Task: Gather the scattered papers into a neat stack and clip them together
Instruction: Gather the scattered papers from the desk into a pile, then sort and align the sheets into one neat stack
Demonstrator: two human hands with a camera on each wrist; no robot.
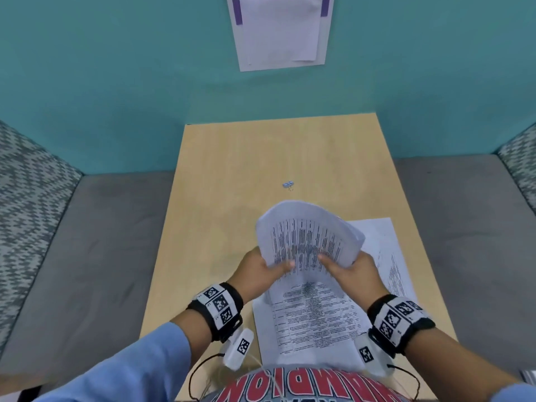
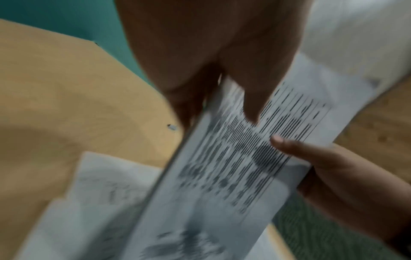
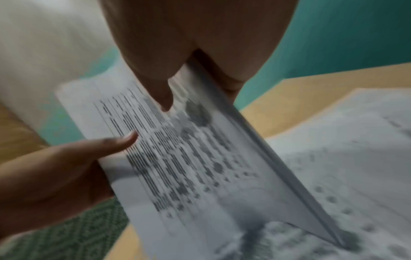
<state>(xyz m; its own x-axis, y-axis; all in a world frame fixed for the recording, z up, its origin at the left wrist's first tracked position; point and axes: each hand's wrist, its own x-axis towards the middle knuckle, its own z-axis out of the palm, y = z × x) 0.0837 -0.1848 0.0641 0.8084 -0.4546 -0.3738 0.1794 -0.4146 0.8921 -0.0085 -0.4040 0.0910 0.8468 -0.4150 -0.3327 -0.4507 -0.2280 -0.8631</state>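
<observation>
You hold the bundle of papers [image 1: 310, 236] up over the table [image 1: 232, 175], your left hand [image 1: 258, 271] and right hand [image 1: 353, 271] each pinching a side edge, thumbs on top. The sheets are thin and floppy and could slide apart, so grip near the edges. At least two more loose sheets [image 1: 313, 323] lie flat under it. One small clip [image 1: 288, 184] waits farther back.
</observation>
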